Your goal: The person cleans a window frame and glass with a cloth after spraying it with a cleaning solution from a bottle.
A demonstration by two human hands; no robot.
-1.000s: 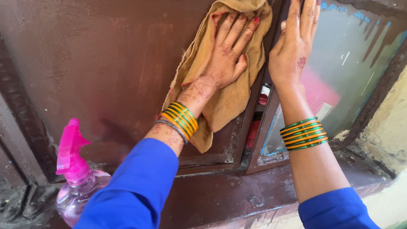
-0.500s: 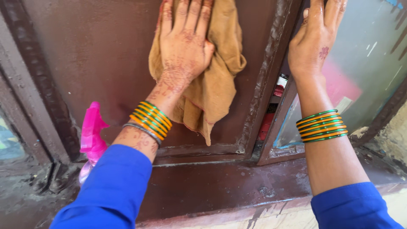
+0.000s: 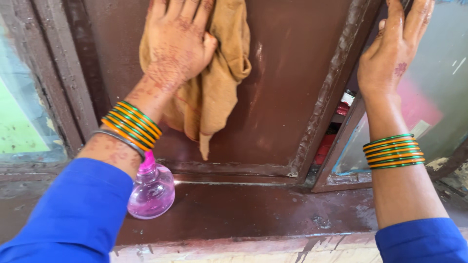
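My left hand (image 3: pixel 176 46) presses a tan cloth (image 3: pixel 214 92) flat against a brown window panel (image 3: pixel 287 83), fingers spread over the cloth. The cloth hangs down below my palm in loose folds. My right hand (image 3: pixel 395 53) rests flat and open on the edge of the neighbouring pane (image 3: pixel 438 97), which stands ajar. A clear spray bottle with pink liquid (image 3: pixel 152 191) stands on the brown sill (image 3: pixel 253 209), partly hidden behind my left wrist. Both wrists wear orange and green bangles.
A brown frame post (image 3: pixel 73 83) stands left of the panel, with a greenish pane (image 3: pixel 19 117) beyond it. Red and white objects (image 3: pixel 331 141) show through the gap between the panes. The sill's front edge (image 3: pixel 234 246) is chipped and pale.
My left hand has slid the cloth to the left across the brown panel. The view has shifted, so the spray bottle now appears under my left wrist. My right hand stays on the pane.
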